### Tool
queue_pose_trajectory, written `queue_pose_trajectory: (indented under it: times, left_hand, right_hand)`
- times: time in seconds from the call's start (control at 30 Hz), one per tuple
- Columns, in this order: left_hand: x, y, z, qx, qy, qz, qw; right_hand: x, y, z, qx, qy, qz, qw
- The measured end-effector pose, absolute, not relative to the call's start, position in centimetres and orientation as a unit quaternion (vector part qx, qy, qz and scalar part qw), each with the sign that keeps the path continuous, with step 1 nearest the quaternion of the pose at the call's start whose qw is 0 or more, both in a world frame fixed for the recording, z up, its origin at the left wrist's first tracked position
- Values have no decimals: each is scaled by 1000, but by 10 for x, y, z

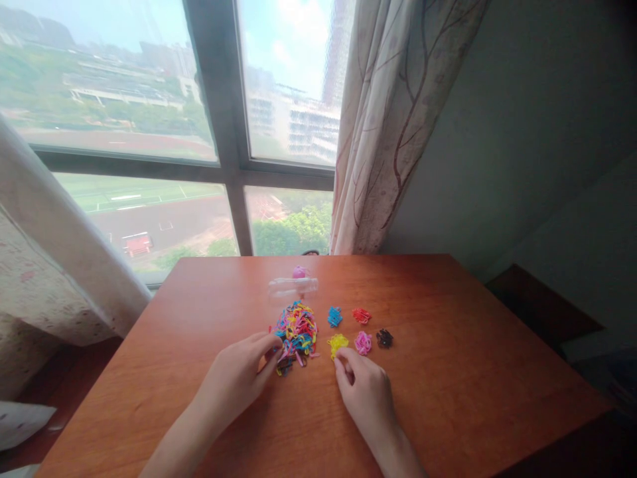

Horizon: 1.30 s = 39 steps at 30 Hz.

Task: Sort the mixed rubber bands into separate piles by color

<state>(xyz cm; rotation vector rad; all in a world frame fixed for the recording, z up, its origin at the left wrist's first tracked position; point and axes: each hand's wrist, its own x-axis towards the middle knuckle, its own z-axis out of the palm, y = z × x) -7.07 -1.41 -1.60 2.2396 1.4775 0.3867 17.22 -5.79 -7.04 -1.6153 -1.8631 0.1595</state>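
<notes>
A mixed heap of small coloured rubber bands (pixel 297 326) lies on the wooden table. At its near left edge is my left hand (pixel 243 368), thumb and forefinger pinched at the bands; what is between them is hidden. My right hand (pixel 365 385) pinches at the near edge of a small pile of yellow rubber bands (pixel 338 344), fingertips on the yellow. Beside that pile are pink rubber bands (pixel 363 342) and black rubber bands (pixel 385 338). Farther back sit blue rubber bands (pixel 335 317) and red rubber bands (pixel 361 315).
A clear plastic bottle (pixel 293 287) lies on its side behind the heap, with a pinkish-purple round object (pixel 299 272) just beyond it. The table (pixel 462 358) ends near a window (pixel 223 133) with curtains (pixel 383 126) on both sides.
</notes>
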Motion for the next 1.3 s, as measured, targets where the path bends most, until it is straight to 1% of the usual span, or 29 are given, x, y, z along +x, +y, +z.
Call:
queue_pose_trajectory:
  times: [0.13, 0.33, 0.67, 1.03, 1.3]
  left_hand:
    - [-77, -14, -10, 808, 531, 133, 217]
    - [-89, -13, -9, 809, 541, 73, 217]
    - [-78, -15, -15, 814, 538, 32, 218]
    - [-84, -14, -16, 823, 524, 58, 213]
    - [-84, -13, -17, 822, 526, 44, 213]
  right_hand:
    - [157, -63, -67, -590, -735, 95, 321]
    - [140, -69, -67, -581, -750, 130, 289]
    - [143, -68, -66, -581, -746, 154, 287]
    - [142, -68, -63, -578, -743, 160, 295]
    - [142, -67, -65, -579, -737, 181, 299]
